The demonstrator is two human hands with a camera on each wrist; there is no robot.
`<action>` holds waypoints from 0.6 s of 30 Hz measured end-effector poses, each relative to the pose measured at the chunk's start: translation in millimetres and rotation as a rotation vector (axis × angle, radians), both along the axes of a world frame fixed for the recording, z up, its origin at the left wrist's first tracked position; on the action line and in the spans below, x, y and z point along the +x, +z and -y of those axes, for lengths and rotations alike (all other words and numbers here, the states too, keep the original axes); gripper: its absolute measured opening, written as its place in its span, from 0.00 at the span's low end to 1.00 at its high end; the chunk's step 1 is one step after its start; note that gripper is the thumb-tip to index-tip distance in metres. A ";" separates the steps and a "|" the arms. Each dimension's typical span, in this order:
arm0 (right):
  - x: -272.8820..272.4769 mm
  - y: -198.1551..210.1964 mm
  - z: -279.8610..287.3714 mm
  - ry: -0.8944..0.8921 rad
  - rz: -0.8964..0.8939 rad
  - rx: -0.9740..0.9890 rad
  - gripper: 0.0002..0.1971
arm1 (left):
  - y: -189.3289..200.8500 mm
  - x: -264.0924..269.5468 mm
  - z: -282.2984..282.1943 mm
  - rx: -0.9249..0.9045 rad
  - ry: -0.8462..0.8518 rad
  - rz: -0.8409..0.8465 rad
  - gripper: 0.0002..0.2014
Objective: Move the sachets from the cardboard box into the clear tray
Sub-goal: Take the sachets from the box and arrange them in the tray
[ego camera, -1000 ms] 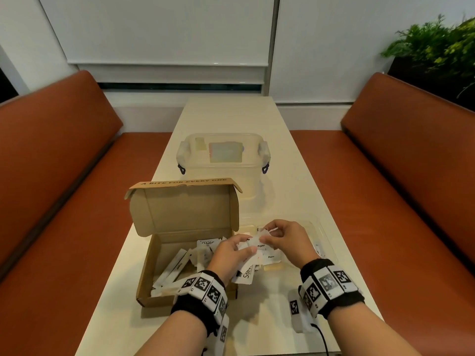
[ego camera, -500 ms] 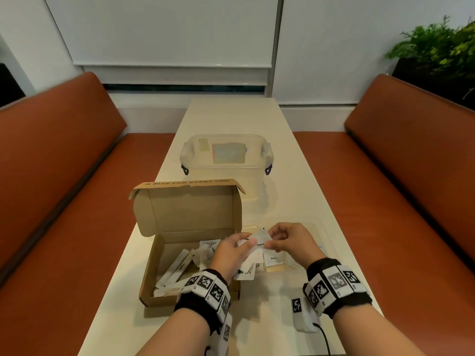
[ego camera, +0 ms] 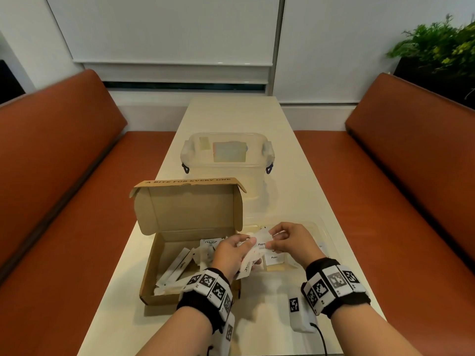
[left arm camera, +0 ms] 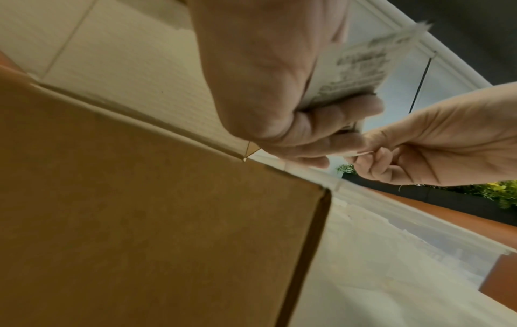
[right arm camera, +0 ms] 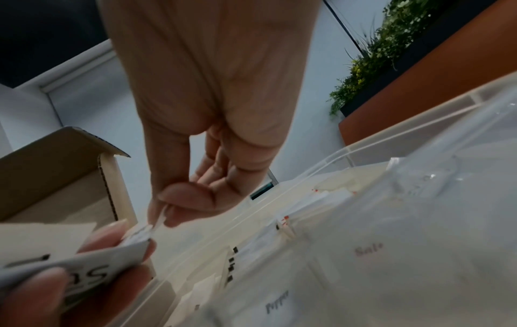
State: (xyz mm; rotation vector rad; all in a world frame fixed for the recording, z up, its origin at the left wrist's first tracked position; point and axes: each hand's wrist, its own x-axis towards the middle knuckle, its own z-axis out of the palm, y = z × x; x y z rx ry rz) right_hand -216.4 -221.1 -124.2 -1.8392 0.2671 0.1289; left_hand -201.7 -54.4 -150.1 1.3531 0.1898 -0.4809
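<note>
An open cardboard box [ego camera: 154,286] with several white sachets [ego camera: 180,265] inside stands at the near left of the table. To its right lies the clear tray [ego camera: 322,233], holding a few sachets, one marked Pepper [ego camera: 275,258]. My left hand [ego camera: 235,249] grips a bunch of sachets [left arm camera: 349,68] over the seam between box and tray. My right hand [ego camera: 276,240] pinches one sachet [ego camera: 262,238] from that bunch between thumb and forefinger; the thin edge of this sachet [right arm camera: 161,220] shows in the right wrist view.
A lidded clear plastic container [ego camera: 227,160] stands behind the box in mid-table. The box lid [ego camera: 189,204] stands upright. Orange bench seats [ego camera: 64,201] flank the narrow table on both sides. A plant [ego camera: 437,47] is at far right.
Both hands have stayed close together over the box-tray seam. The right fingers have shifted slightly, drawing a single sachet out of the bunch in the left hand.
</note>
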 end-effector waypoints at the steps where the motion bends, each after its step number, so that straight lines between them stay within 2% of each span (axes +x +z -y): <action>1: 0.5 0.6 0.0 -0.007 -0.008 0.004 0.11 | 0.2 0.6 0.1 -0.007 0.010 -0.008 0.06; 9: 0.9 6.3 4.9 0.066 -0.154 0.105 0.06 | -2.0 2.1 -0.8 -0.009 0.016 0.001 0.06; 13: -0.2 7.1 3.7 0.121 -0.193 0.075 0.06 | -2.3 0.4 -1.2 -0.006 -0.010 0.019 0.08; 18: -1.3 4.1 -0.2 -0.032 -0.127 0.191 0.09 | -2.0 0.6 -3.6 0.009 -0.071 0.023 0.07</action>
